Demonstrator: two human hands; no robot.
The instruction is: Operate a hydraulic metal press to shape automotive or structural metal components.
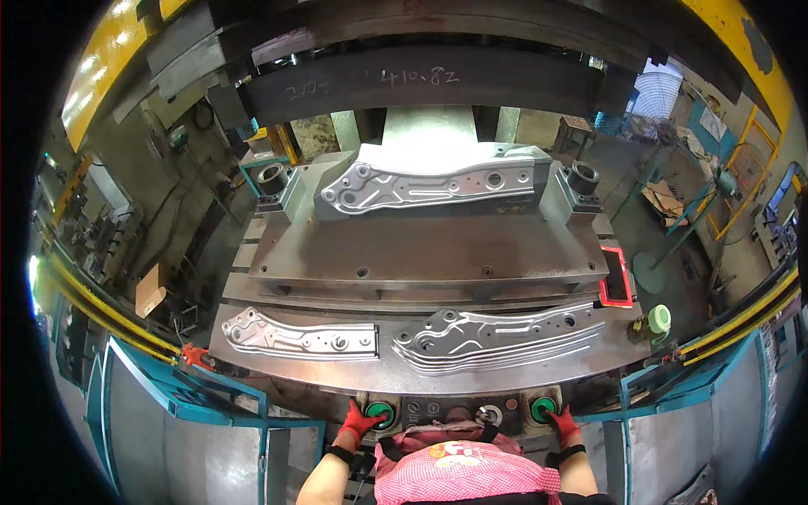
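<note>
My left hand [360, 420], in a red glove, rests on the left green push button [380, 413] of the press control panel. A matching red glove covers my right hand [562, 422], which touches the right green push button [542, 408]. Neither hand holds anything. A stamped grey metal bracket [429, 185] lies on the die block at the back. One single bracket [299, 337] lies on the front ledge at the left. A stack of several similar brackets [497, 337] lies to its right.
The steel die plate [421, 252] fills the middle, with guide bushings [273, 178] [582, 177] at its back corners. A red frame [617, 282] and a green tape roll [658, 318] sit at right. Blue guard frames [194, 396] flank the panel, with yellow rails further out at both sides.
</note>
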